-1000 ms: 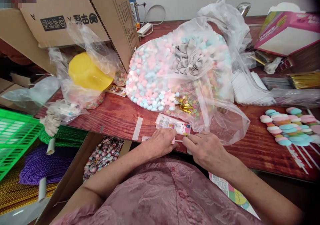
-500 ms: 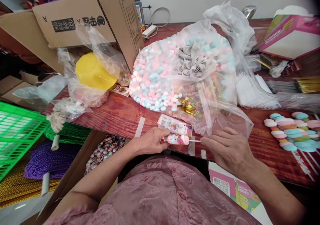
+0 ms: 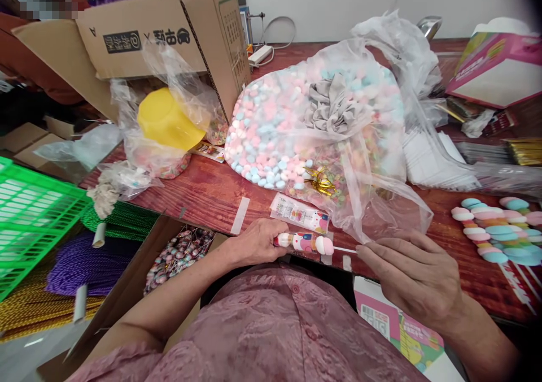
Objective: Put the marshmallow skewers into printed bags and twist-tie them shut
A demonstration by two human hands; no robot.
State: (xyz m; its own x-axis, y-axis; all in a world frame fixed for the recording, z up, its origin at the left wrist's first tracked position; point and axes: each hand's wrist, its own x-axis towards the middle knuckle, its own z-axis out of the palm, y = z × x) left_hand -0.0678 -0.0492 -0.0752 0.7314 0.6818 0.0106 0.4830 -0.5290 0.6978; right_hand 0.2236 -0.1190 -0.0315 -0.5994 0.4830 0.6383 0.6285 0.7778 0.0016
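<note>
My left hand (image 3: 260, 241) is closed on a small printed plastic wrapper (image 3: 301, 242) near the table's front edge. A marshmallow skewer (image 3: 325, 246) lies partly inside that wrapper, its pink-and-white end sticking out to the right. My right hand (image 3: 412, 272) pinches the far end of the skewer's white stick. Just behind the wrapper, a flat printed packet (image 3: 300, 212) rests on the table. Beyond it sits a large clear bag of pink, white and blue marshmallows (image 3: 266, 127), topped by a crumpled grey cloth (image 3: 330, 105). Gold twist ties (image 3: 320, 181) lie against the bag.
Several finished marshmallow skewers (image 3: 499, 229) are piled at right. A cardboard box (image 3: 161, 31) and a yellow bowl-like piece (image 3: 167, 119) stand at left. A green basket (image 3: 34, 218) and purple cord bundles (image 3: 91, 266) are lower left. A pink-and-white carton (image 3: 495, 60) is at back right.
My right hand has moved right with the stick, and more of the skewer's marshmallow end shows outside the wrapper. My left hand stays nearly in place. The view has shifted slightly.
</note>
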